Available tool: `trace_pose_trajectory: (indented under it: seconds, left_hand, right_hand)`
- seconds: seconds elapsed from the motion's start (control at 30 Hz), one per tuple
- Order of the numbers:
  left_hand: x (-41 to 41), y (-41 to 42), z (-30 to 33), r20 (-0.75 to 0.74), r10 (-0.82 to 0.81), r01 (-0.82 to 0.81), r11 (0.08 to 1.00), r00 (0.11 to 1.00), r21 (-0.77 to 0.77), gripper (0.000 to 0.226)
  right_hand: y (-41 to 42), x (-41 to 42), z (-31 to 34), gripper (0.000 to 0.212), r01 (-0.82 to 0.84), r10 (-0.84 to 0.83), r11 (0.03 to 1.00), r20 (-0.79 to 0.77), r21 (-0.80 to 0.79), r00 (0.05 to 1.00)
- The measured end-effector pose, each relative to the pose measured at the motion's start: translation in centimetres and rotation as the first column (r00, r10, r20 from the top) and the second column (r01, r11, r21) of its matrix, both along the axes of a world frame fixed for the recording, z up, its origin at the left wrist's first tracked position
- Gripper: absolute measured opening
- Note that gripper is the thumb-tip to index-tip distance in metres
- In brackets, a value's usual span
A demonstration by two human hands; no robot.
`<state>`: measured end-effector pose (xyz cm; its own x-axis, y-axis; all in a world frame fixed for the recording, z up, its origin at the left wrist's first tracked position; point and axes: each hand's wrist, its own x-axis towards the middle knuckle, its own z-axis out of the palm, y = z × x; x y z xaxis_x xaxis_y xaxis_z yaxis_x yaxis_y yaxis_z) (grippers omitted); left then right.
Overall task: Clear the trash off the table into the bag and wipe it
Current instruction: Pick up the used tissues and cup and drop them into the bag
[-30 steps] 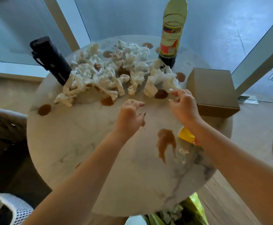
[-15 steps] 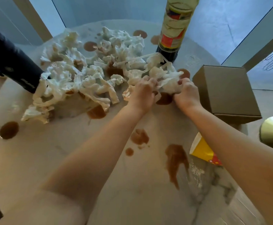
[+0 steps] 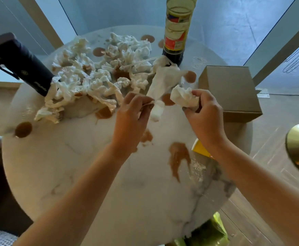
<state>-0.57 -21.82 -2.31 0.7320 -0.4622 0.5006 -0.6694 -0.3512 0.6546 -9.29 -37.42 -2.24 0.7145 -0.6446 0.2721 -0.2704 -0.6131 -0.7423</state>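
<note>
the left hand (image 3: pixel 131 118) pinches a long white tissue (image 3: pixel 160 86) with curled fingers and lifts it up off the round marble table (image 3: pixel 92 183). the far end of that tissue hangs back toward the sauce bottle (image 3: pixel 176 31). the right hand (image 3: pixel 204 114) holds a scrunched tissue ball (image 3: pixel 183 97) in its curled fingers, just beside the left hand and above the table.

a big pile of crumpled tissues (image 3: pixel 92 75) lies on the far left part of the table, and some are stained brown. brown sauce spots (image 3: pixel 178 157) sit all over the table top, with one long smear near the right arm and a round one (image 3: pixel 23 129) near the left edge. white crumbs (image 3: pixel 197 170) lie next to the long smear.

a folded black umbrella (image 3: pixel 19 63) lies at the far left, touching the pile. a brown cardboard box (image 3: pixel 232 91) sits on the right side of the table. a yellow wrapper (image 3: pixel 201 150) peeks out from under the right arm. a green bag (image 3: pixel 211 231) shows below the near edge of the table.
</note>
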Motion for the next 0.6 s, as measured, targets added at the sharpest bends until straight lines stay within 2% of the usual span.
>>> trace_pose_trajectory:
  seconds: [0.2, 0.37, 0.5, 0.6]
  left_hand:
    - [-11.2, 3.9, 1.4, -0.128, -0.137, 0.156, 0.975, 0.982, 0.156, 0.011]
    - [-22.1, 4.8, 0.1, -0.253, -0.253, 0.31, 0.924, 0.934, 0.223, 0.01]
    - [-30.1, 4.5, -3.6, -0.37, -0.344, 0.441, 0.87, 0.863, 0.22, 0.013]
    - [-34.2, 4.3, -7.6, -0.384, -0.372, 0.507, 0.785, 0.845, 0.357, 0.016]
  right_hand:
    - [3.0, -11.7, 0.0, 0.034, -0.108, 0.107, 0.989, 0.015, 0.098, 0.994]
    - [3.9, -24.1, -2.9, 0.035, -0.149, 0.159, 0.979, -0.066, 0.138, 0.985]
    - [4.1, -32.6, -7.0, 0.023, -0.122, 0.155, 0.976, -0.179, 0.181, 0.972]
    - [4.3, -37.5, -11.7, 0.024, -0.102, 0.19, 0.958, -0.327, 0.268, 0.926]
